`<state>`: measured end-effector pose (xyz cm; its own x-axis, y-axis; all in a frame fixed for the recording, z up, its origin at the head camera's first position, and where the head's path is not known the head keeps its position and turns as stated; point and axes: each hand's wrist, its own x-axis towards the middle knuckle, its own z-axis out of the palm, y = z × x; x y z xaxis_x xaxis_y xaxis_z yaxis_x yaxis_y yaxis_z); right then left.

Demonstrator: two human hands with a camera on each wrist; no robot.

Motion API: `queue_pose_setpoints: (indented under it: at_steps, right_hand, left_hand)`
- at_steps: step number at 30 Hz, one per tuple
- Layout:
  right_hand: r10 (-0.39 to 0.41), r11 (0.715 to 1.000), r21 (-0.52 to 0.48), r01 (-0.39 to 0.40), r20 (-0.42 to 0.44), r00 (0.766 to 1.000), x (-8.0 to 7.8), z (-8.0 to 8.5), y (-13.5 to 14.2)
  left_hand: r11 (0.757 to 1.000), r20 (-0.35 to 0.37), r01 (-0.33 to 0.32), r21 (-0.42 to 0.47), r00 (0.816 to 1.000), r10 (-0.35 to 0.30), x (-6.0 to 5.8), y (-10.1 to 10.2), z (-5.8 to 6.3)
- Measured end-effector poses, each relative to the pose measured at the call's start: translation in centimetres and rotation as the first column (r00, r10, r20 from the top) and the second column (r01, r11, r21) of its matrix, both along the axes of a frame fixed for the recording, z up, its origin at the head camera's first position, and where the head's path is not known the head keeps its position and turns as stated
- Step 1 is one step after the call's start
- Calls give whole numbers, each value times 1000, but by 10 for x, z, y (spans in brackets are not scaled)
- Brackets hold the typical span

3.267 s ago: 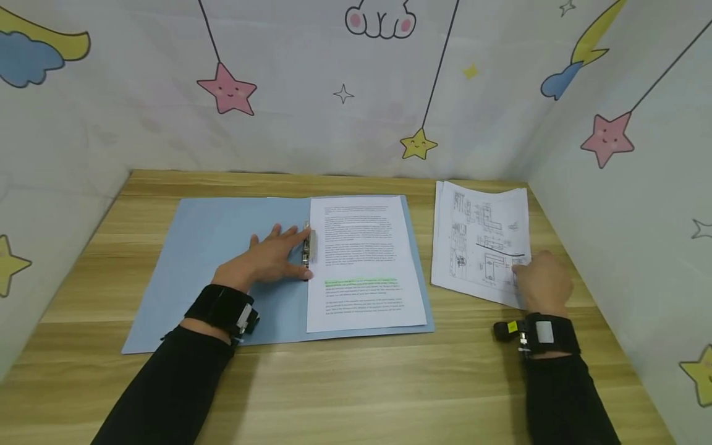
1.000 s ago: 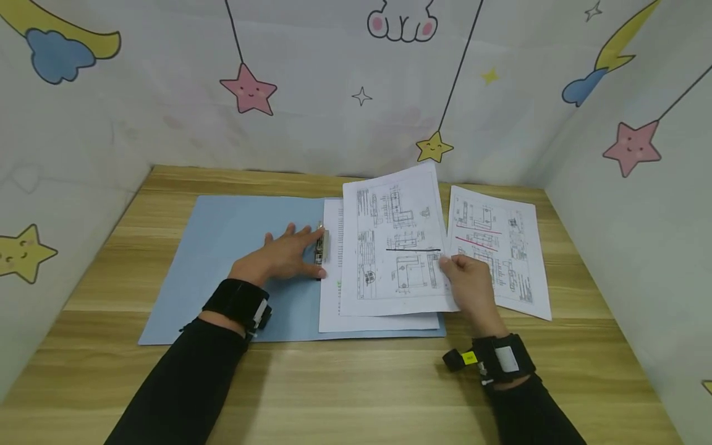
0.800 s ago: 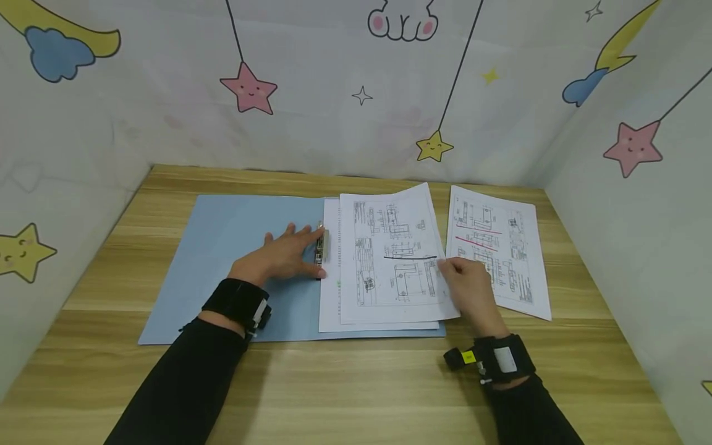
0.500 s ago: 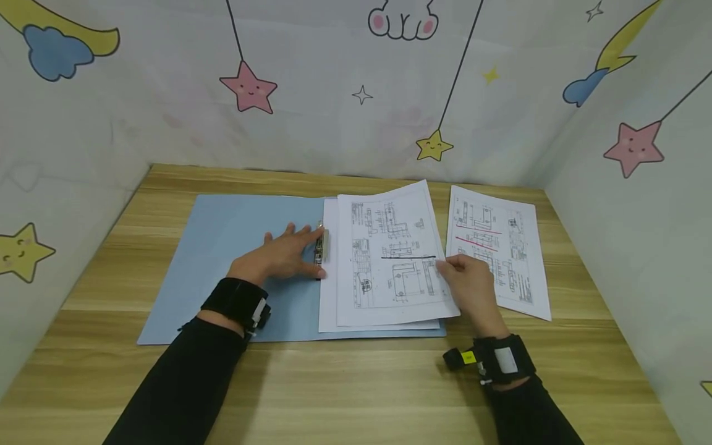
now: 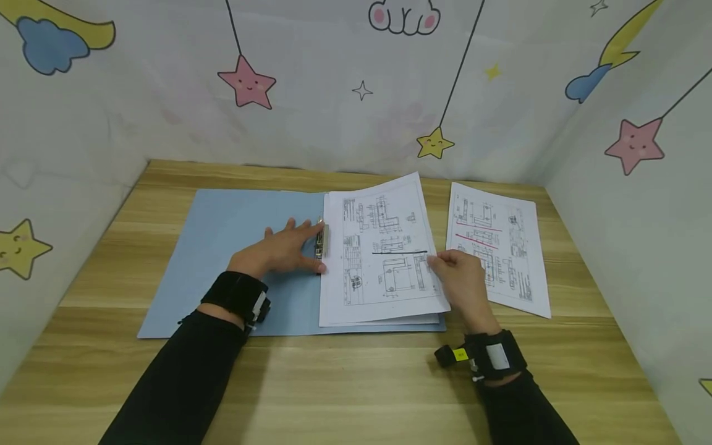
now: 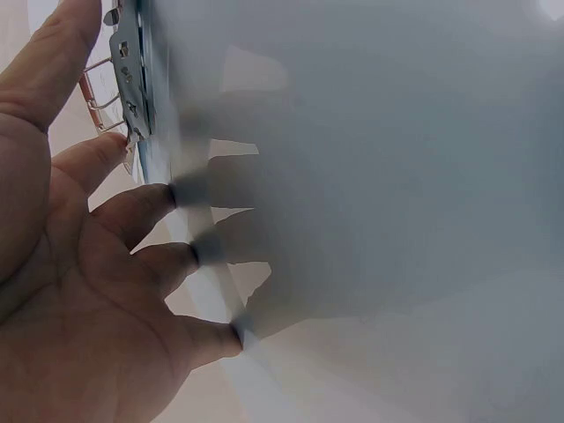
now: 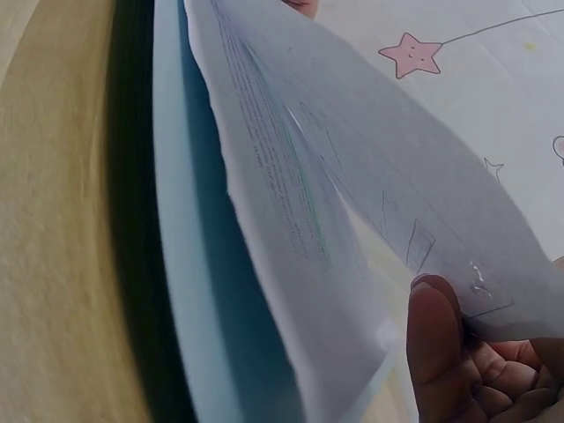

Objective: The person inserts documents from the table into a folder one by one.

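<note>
A blue folder (image 5: 217,213) lies spread flat, with a metal clip (image 5: 319,244) along its middle. My left hand (image 5: 278,248) rests on the folder with fingers spread, its index fingertip and thumb at the clip; the left wrist view shows the fingertips on the folder's surface. With thumb and fingers, my right hand (image 5: 464,278) pinches the right edge of a drawing sheet (image 5: 384,235) marked with a black line. That sheet hangs over the folder's right half, its left edge near the clip. Beneath it, printed text pages (image 7: 264,167) appear in the right wrist view, mostly hidden from above.
A second stack of drawings (image 5: 514,247) with red lines lies at the right of the wooden table (image 5: 345,383). Cloth walls with printed stars (image 5: 247,82) enclose the back and sides.
The right hand has brought the black-lined drawing sheet from the right stack over the folder, then further left to the clip. The red-lined drawing beneath is now uncovered. The left hand stays put.
</note>
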<state>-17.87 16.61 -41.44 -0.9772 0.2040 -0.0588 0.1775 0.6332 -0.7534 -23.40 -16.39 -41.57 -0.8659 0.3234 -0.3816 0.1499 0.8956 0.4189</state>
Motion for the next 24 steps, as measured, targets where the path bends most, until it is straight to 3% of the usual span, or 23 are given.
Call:
queue_pose_setpoints:
  at_steps: [14,24]
  right_hand:
    - [42,999,18,-43,38,998,2,-4,-5]
    - [50,998,38,-51,15,999,0,-3,-1]
  left_hand:
    - [1000,4,-8,-3,1000,8,0,0,1]
    - [1000,-6,-14,3,1000,14,0,1,3]
